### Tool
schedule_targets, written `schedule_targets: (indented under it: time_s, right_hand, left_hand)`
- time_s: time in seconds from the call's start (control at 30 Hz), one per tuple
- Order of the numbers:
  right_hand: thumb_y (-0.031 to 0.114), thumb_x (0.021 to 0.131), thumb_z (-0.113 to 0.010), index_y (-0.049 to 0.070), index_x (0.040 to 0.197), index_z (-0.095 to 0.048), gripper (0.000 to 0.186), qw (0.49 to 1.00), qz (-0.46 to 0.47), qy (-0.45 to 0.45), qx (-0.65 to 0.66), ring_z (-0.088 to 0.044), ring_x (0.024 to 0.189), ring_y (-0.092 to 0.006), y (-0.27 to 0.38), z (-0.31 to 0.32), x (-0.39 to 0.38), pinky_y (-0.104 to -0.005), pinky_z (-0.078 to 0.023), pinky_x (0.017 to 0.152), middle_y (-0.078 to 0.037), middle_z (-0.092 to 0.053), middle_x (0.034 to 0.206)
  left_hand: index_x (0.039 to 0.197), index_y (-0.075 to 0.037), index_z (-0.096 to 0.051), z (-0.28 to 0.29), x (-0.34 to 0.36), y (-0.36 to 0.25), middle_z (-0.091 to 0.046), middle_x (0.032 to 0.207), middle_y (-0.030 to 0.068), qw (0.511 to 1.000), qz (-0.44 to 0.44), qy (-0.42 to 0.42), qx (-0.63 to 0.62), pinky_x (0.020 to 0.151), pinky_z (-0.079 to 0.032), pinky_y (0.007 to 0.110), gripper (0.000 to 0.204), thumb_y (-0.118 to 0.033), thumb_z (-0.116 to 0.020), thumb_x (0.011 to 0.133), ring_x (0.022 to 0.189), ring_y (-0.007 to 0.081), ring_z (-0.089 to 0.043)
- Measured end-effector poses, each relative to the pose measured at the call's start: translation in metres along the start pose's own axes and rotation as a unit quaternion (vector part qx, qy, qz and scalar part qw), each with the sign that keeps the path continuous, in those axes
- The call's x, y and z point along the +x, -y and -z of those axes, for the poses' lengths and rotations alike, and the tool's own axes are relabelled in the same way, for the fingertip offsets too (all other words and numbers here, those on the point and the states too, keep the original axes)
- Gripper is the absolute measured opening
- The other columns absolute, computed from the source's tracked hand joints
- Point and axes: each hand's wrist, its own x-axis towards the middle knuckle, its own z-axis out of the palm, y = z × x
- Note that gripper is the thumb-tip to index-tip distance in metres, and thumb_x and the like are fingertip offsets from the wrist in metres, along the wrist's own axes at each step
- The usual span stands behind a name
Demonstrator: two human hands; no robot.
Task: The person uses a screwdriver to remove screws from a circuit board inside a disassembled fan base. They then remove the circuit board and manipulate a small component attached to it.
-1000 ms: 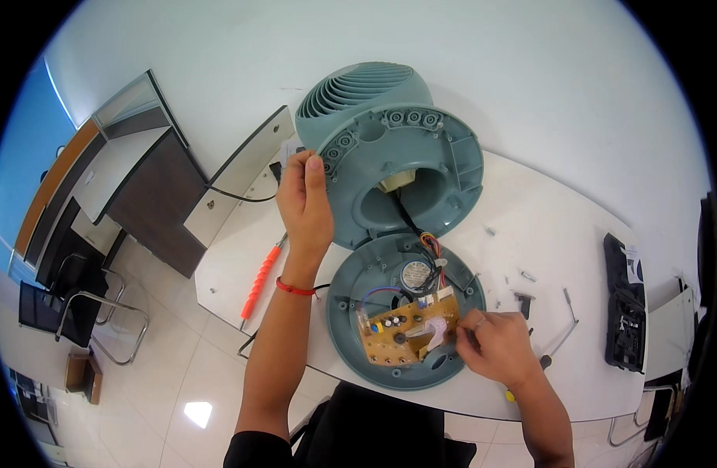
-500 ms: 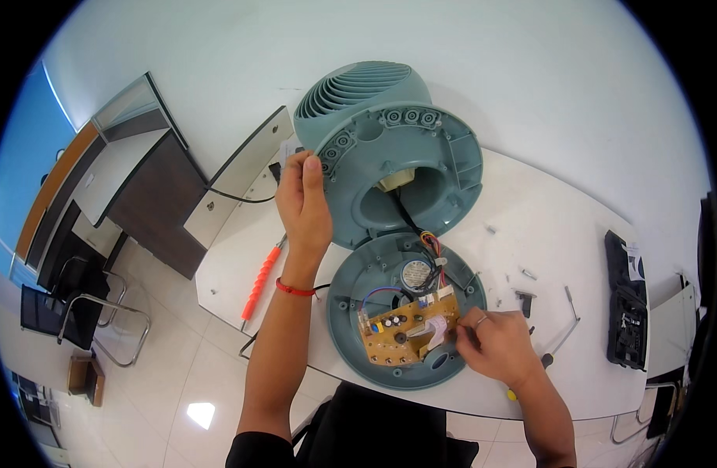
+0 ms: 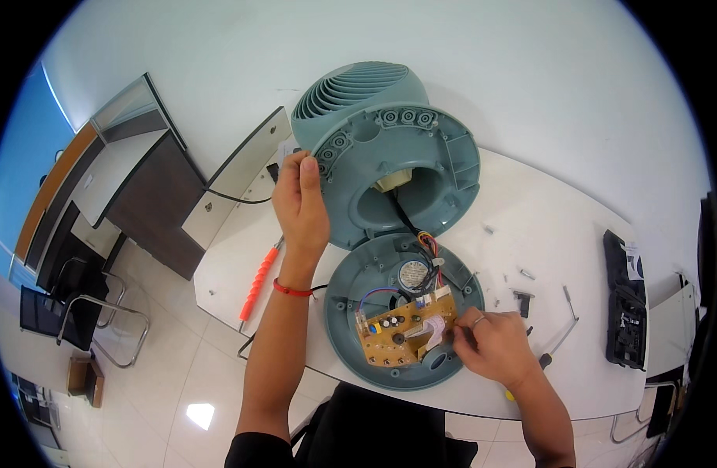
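Lower centre: a tan, component-studded circuit board (image 3: 390, 347), probably light, stiff, fragile, best taken by its edges, is being flanked by the right hand (image 3: 491, 343), fingers bunched, any pinched item hidden. Above, a smooth, round, grey-green plastic housing (image 3: 425, 144) is being clasped by the left hand (image 3: 301, 204).

The left forearm (image 3: 279, 351) is stretched upward, and the left hand (image 3: 302, 201) has its thumb raised. The right hand (image 3: 493, 343) stays lower, with its fingers bent inward.
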Motion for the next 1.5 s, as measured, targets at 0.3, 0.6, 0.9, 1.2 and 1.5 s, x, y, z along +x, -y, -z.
schedule_targets:
  time_s: [0.3, 0.6, 0.9, 1.2, 1.5]
  right_hand:
    - [0.012, 0.085, -0.075, 0.007, 0.084, -0.064, 0.012, 1.0, 0.003, -0.001, -0.002, -0.066, 0.053, -0.0291, -0.0006, 0.0008, -0.0008, -0.0393, -0.051, 0.049, -0.008, -0.067, 0.066]
    - [0.011, 0.086, -0.075, 0.005, 0.082, -0.066, 0.012, 0.998, -0.041, 0.02, 0.037, -0.066, 0.053, -0.0311, 0.0011, 0.0023, 0.0002, -0.041, -0.052, 0.051, -0.01, -0.068, 0.064]
    - [0.013, 0.087, -0.074, 0.006, 0.082, -0.065, 0.012, 0.999, -0.027, 0.024, 0.026, -0.066, 0.054, -0.0305, -0.0008, 0.0019, 0.0, -0.0406, -0.052, 0.051, -0.009, -0.067, 0.064]
    - [0.008, 0.078, -0.076, 0.013, 0.081, -0.063, 0.013, 0.997, 0.078, 0.004, 0.011, -0.062, 0.052, -0.0249, -0.0033, -0.0045, -0.002, -0.0373, -0.049, 0.048, -0.003, -0.062, 0.063]
    - [0.007, 0.075, -0.076, 0.012, 0.078, -0.063, 0.015, 0.996, 0.082, -0.008, 0.016, -0.062, 0.051, -0.0225, -0.0018, -0.004, -0.0018, -0.0353, -0.05, 0.049, -0.002, -0.062, 0.063]
  left_hand:
    - [0.116, 0.002, -0.066, -0.0017, 0.0, 0.001, -0.059, 0.089, -0.0019, 1.0, -0.005, -0.006, -0.015, 0.072, -0.038, 0.023, 0.037, -0.033, -0.055, 0.114, 0.082, 0.0058, -0.047]
    - [0.116, 0.003, -0.067, 0.0013, -0.0002, -0.0013, -0.058, 0.087, -0.0027, 1.0, -0.013, 0.001, 0.02, 0.07, -0.038, 0.023, 0.039, -0.035, -0.056, 0.114, 0.08, 0.0059, -0.046]
    - [0.118, 0.002, -0.066, -0.0006, -0.0013, -0.0021, -0.055, 0.087, -0.0048, 1.0, 0.0, -0.001, -0.003, 0.07, -0.036, 0.021, 0.038, -0.034, -0.055, 0.114, 0.079, 0.0042, -0.044]
    - [0.117, 0.001, -0.065, -0.001, -0.0013, 0.0018, -0.055, 0.089, -0.0044, 0.999, 0.008, -0.004, -0.036, 0.07, -0.035, 0.021, 0.034, -0.032, -0.056, 0.114, 0.08, 0.0038, -0.043]
    - [0.115, 0.0, -0.065, -0.0007, -0.0009, -0.0005, -0.056, 0.089, -0.0039, 1.0, 0.007, -0.003, -0.03, 0.07, -0.036, 0.021, 0.033, -0.031, -0.056, 0.113, 0.08, 0.004, -0.043]
